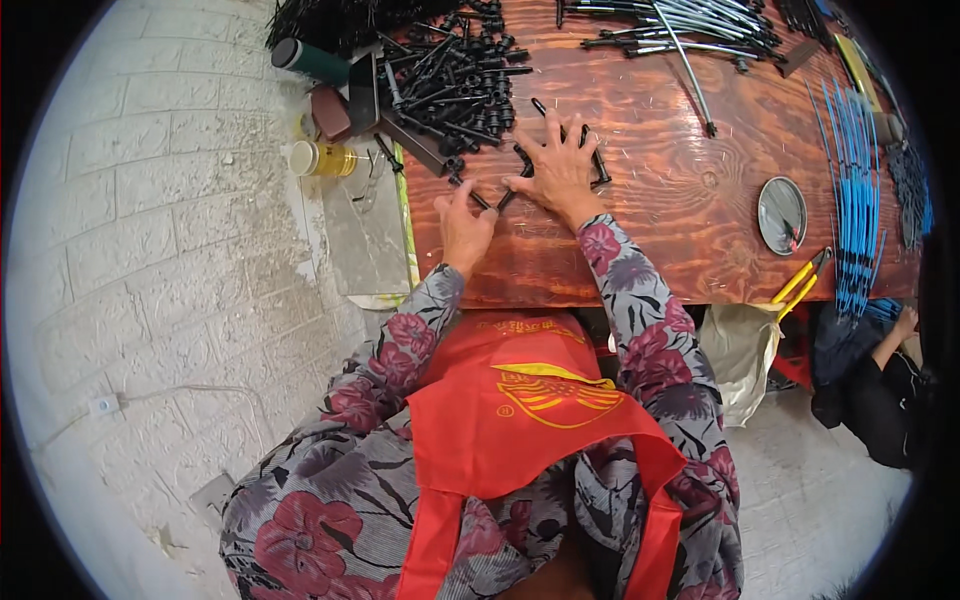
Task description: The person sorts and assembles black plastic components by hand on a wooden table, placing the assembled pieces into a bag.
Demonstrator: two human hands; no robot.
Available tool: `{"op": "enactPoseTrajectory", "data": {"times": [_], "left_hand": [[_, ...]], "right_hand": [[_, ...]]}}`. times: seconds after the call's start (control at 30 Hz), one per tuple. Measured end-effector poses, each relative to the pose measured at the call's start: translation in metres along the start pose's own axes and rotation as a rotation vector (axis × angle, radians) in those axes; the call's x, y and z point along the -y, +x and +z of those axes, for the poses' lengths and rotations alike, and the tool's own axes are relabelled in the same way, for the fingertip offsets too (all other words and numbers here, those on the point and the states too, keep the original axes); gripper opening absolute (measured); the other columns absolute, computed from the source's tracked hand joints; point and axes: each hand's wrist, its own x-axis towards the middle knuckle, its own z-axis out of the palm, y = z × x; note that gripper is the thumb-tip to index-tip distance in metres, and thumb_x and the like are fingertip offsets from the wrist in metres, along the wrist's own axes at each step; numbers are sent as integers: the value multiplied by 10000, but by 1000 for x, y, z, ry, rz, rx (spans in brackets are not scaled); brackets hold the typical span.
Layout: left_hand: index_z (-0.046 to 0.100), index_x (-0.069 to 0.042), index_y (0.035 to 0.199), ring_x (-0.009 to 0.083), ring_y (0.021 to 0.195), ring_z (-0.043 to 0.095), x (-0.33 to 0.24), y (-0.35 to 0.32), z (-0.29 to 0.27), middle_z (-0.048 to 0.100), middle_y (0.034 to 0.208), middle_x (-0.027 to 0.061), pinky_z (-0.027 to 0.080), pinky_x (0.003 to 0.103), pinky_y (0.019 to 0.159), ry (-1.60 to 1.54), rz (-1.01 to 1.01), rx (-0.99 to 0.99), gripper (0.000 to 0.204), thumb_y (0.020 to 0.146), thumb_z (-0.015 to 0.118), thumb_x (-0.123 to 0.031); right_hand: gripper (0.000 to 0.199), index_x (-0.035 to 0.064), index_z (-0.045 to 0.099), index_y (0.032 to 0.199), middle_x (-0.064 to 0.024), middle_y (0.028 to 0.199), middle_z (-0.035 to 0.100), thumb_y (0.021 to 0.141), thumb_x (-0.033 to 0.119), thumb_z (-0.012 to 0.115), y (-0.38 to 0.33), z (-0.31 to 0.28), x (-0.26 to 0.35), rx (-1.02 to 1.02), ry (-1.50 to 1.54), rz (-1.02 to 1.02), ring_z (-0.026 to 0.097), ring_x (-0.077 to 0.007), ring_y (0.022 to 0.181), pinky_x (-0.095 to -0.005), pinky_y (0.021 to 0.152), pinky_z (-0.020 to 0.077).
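**A few pegs pulled out, the heap barely touched**

The black pegs (pixel 520 180) I was working on lay on the wood surface (pixel 680 200) between my two hands, just a handful of short rods drawn toward me. My right hand (pixel 560 165) was spread flat over them, fingers apart, pressing several down against the wood rather than closing on any one. My left hand (pixel 462 225) sat just beside it, fingertips pinched on the end of a single peg.

Just beyond my fingers lay the heap (pixel 455 85) of the same black parts, tangled and unsorted. By my reckoning I was early in the job: only those few pieces were out of it, and I could see no finished pile anywhere near.

Further out, a bundle of metal rods (pixel 690 25) lay along the far edge, blue ties (pixel 855 190) fanned out at the right, with a round tin lid (pixel 781 213) and yellow cutters (pixel 800 282) near the front edge. At the left end stood a small jar (pixel 320 158) and a dark tube (pixel 308 60).
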Motion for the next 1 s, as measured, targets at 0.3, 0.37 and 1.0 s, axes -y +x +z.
{"op": "enactPoseTrajectory", "data": {"times": [0.3,0.37,1.0], "left_hand": [[616,-37,1106,355,934,555,-32,-15,20,497,1051,185,468,426,819,-73,187,233,346,768,642,-108],[628,-32,1107,336,929,546,-58,-20,34,500,1017,171,476,409,801,-168,222,292,343,768,645,-85],[631,-11,1036,353,1019,553,-177,-96,138,537,1087,169,486,435,839,-316,984,746,299,739,606,-24]], "right_hand": [[485,246,631,1165,-129,1410,424,699,356,711,-62,-8,-60,-153,-11,17,372,-421,1260,-579,967,303],[467,237,636,1149,-121,1401,439,699,337,710,-81,-19,-77,-197,-26,46,383,-407,1253,-565,964,310],[467,186,622,1188,-119,1298,519,730,149,701,-354,-108,-162,-218,-189,625,480,-363,1095,-443,903,422]]}}
